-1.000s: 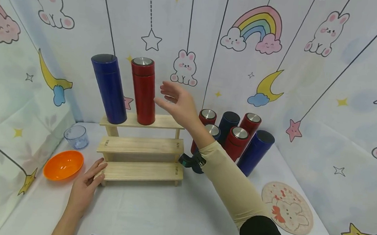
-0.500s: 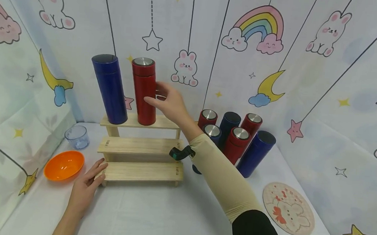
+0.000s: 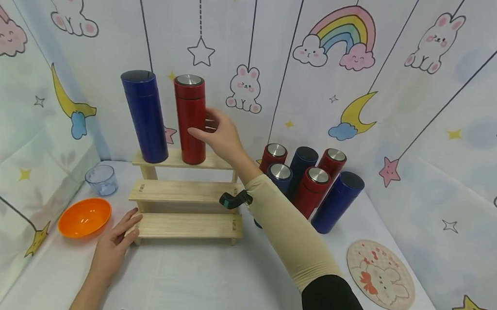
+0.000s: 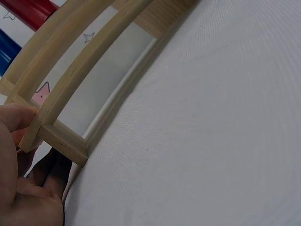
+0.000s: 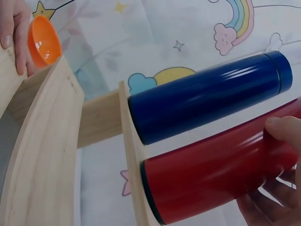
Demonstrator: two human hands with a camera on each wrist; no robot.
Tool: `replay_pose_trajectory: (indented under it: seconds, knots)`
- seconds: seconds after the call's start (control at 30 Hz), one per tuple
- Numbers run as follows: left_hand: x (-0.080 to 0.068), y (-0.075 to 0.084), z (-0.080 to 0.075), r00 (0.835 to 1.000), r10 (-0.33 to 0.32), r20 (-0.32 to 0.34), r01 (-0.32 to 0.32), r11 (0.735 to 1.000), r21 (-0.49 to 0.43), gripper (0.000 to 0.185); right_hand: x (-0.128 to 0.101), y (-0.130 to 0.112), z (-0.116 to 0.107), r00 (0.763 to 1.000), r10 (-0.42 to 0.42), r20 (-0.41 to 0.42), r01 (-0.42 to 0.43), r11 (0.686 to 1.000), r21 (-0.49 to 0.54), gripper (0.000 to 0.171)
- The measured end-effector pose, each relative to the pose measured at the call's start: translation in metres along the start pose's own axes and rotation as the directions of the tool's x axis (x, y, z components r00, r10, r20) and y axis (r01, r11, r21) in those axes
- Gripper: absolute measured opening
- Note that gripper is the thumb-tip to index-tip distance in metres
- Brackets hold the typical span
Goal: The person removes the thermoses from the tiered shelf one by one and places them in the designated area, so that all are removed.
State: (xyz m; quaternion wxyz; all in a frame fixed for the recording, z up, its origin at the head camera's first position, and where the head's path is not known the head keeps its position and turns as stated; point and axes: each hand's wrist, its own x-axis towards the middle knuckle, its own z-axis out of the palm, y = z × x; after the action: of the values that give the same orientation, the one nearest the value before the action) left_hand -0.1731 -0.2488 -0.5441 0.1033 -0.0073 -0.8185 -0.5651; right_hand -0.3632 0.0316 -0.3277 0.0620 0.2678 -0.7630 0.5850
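A three-step wooden shelf (image 3: 187, 226) stands on the white table. On its top step are a blue thermos (image 3: 144, 116) and, to the right of it, a red thermos (image 3: 189, 116) with a silver lid top. My right hand (image 3: 220, 134) holds the red thermos from the right, thumb across the front and fingers behind, as the right wrist view also shows on the red body (image 5: 207, 169). At the left end of the lowest step, my left hand (image 3: 112, 244) grips the board's edge (image 4: 35, 127) between thumb and fingers.
Several red and blue thermoses (image 3: 312, 191) cluster on the table right of the shelf, partly behind my right sleeve. A round rabbit mat (image 3: 385, 277) lies farther right. An orange bowl (image 3: 84, 217) and a clear bluish cup (image 3: 101, 180) stand left. Patterned cloth walls surround the table.
My right hand has moved left from beside the red thermos and taken hold of it. The left hand stays on the shelf, and both thermoses remain on the top step.
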Motion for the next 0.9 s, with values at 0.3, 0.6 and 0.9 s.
replay_pose_trajectory:
  seconds: [0.3,0.6,0.9]
  knots:
    - [0.001,-0.002,-0.001,1.0,0.01,-0.008,-0.01,1.0,-0.017,0.043,-0.003,-0.004,0.003,0.999,0.032,-0.03,-0.032,0.999,0.004,0.063]
    - [0.001,-0.002,0.0,1.0,0.008,-0.004,-0.008,1.0,-0.01,0.044,-0.01,-0.003,0.008,0.994,-0.01,-0.104,0.01,1.0,-0.005,0.063]
    - [0.001,-0.004,0.001,1.0,-0.002,-0.002,0.002,1.0,-0.001,0.044,-0.017,-0.006,0.008,0.994,-0.027,-0.103,0.027,1.0,-0.006,0.064]
